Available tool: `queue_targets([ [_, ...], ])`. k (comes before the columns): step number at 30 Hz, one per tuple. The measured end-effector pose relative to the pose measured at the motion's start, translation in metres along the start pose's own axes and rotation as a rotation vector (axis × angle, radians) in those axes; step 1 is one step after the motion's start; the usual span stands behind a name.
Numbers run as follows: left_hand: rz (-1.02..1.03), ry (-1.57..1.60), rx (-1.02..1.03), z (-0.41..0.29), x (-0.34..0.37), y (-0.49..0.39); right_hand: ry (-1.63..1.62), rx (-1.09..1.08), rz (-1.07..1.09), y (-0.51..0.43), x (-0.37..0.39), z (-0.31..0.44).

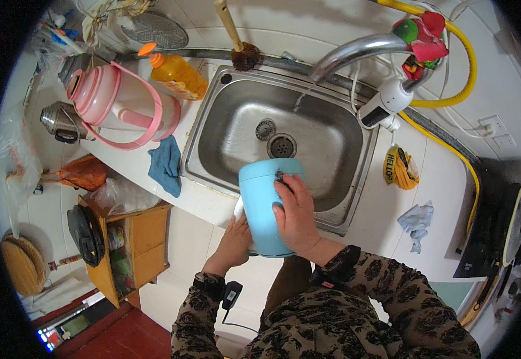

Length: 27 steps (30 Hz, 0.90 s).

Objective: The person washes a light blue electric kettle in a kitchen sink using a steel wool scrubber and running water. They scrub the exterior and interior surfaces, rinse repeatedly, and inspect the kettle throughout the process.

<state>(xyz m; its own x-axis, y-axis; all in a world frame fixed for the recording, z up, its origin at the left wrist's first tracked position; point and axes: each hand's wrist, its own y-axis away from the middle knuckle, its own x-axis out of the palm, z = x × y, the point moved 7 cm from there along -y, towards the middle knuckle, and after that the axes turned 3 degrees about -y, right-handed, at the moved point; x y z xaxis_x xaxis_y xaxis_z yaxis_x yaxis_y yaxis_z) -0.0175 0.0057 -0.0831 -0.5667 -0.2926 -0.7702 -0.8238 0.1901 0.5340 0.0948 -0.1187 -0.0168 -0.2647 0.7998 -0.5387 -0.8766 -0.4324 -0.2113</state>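
A light-blue lidded jug [262, 206] is held tilted over the near rim of a stainless-steel sink [238, 130]. My left hand [235, 242] grips it low on the left side, by a white part that looks like its handle; some fingers are hidden behind it. Against the jug's upper right side, my right hand [296, 211] presses a small dark grey scouring pad [280, 177], mostly covered by the fingers. A thin stream of water runs from the curved metal tap [354, 51] into the sink. A drain strainer [265, 129] lies beside the drain hole [282, 147].
Left of the sink are a pink-and-white thermos jug [121, 105], an orange soap pump bottle [177, 76] and a blue cloth [166, 166]. A wooden-handled brush [244, 54] leans behind. To the right lie a yellow cloth bundle [404, 170], a grey rag [416, 224] and a yellow hose [464, 80].
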Motion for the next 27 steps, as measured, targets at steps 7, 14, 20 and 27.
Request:
queue_targets([
  [7,-0.055,-0.113,0.046,0.017,0.017,0.002,-0.059,-0.036,0.010,-0.016,-0.014,0.003],
  [14,-0.170,0.044,0.001,0.033,0.013,0.001,-0.373,-0.080,0.194,-0.070,-0.005,-0.030],
  [20,-0.419,0.586,-0.264,0.060,-0.039,0.007,-0.285,0.034,0.029,-0.039,-0.004,-0.035],
  [27,-0.663,0.205,-0.461,-0.030,-0.065,0.007,-0.212,0.017,-0.068,-0.024,-0.014,-0.015],
])
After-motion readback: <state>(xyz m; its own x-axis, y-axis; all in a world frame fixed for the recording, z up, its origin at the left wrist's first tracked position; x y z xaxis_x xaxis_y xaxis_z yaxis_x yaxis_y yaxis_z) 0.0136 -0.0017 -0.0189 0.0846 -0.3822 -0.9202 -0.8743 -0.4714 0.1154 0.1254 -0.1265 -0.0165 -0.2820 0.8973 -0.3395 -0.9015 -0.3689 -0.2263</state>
